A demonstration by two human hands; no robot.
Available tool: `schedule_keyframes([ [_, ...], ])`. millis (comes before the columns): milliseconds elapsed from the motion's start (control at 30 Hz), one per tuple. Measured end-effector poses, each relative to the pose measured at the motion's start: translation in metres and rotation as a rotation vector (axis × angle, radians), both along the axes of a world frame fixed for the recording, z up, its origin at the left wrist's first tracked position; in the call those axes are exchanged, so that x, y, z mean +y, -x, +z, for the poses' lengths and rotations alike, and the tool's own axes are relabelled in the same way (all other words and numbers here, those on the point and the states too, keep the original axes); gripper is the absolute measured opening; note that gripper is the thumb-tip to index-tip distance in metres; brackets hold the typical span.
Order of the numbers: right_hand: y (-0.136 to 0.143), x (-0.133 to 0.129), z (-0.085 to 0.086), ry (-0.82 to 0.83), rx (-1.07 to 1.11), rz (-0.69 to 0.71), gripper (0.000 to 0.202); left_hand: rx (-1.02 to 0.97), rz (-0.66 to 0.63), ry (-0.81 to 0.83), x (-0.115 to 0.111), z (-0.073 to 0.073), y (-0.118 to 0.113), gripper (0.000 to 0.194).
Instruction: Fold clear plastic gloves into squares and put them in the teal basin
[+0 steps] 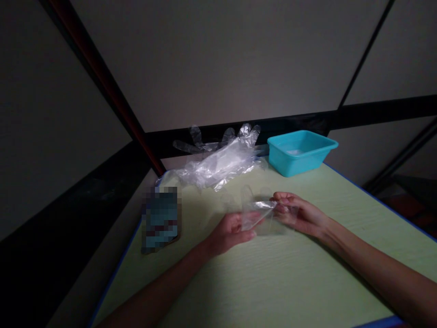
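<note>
A clear plastic glove (261, 217) is stretched between my two hands above the pale green table (273, 282), its empty fingers pointing away from me. My left hand (232, 231) has its thumb and fingers around the glove's left side. On the right, my right hand (297, 212) pinches the film with curled fingers. Behind them lies a crumpled pile of similar clear gloves (221, 161) at the table's far edge.
A turquoise plastic basin (297, 161) stands at the back right, with something pale inside. At the left edge lies a pixelated flat object (161, 221). Grey wall panels (221, 59) with dark strips rise behind the table.
</note>
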State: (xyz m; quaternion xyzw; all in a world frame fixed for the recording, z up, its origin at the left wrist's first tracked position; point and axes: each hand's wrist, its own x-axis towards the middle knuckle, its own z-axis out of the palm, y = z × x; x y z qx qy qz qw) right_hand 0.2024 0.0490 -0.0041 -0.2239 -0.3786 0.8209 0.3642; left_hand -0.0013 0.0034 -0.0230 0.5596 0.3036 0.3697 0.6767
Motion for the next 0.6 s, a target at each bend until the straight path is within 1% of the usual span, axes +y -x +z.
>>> schedule_keyframes([
  [67, 0.0, 0.0, 0.001, 0.009, 0.004, 0.002, 0.013, 0.029, 0.076, 0.057, -0.002, 0.002, -0.003, 0.044],
  [133, -0.001, -0.001, 0.002, 0.009, 0.013, 0.002, 0.013, -0.025, 0.115, 0.111, -0.002, 0.001, -0.006, 0.04],
  [233, -0.002, 0.0, 0.0, 0.017, 0.027, -0.019, 0.016, -0.158, 0.104, 0.185, 0.002, -0.002, -0.006, 0.037],
  [333, -0.004, 0.002, -0.002, -0.007, -0.021, -0.006, 0.023, -0.223, 0.089, 0.251, 0.007, -0.001, -0.002, 0.033],
  [400, -0.006, 0.004, -0.003, -0.101, -0.084, 0.046, 0.033, -0.254, 0.073, 0.296, 0.01, 0.0, 0.002, 0.032],
  [467, -0.008, 0.007, -0.003, -0.253, -0.148, 0.102, 0.041, -0.287, 0.052, 0.34, 0.012, 0.003, 0.005, 0.032],
  [533, -0.01, 0.009, -0.003, -0.39, -0.202, 0.142, 0.042, -0.319, 0.031, 0.379, 0.014, 0.005, 0.008, 0.033],
  [600, -0.012, 0.011, -0.004, -0.466, -0.267, 0.157, 0.037, -0.336, 0.019, 0.42, 0.015, 0.007, 0.009, 0.033],
])
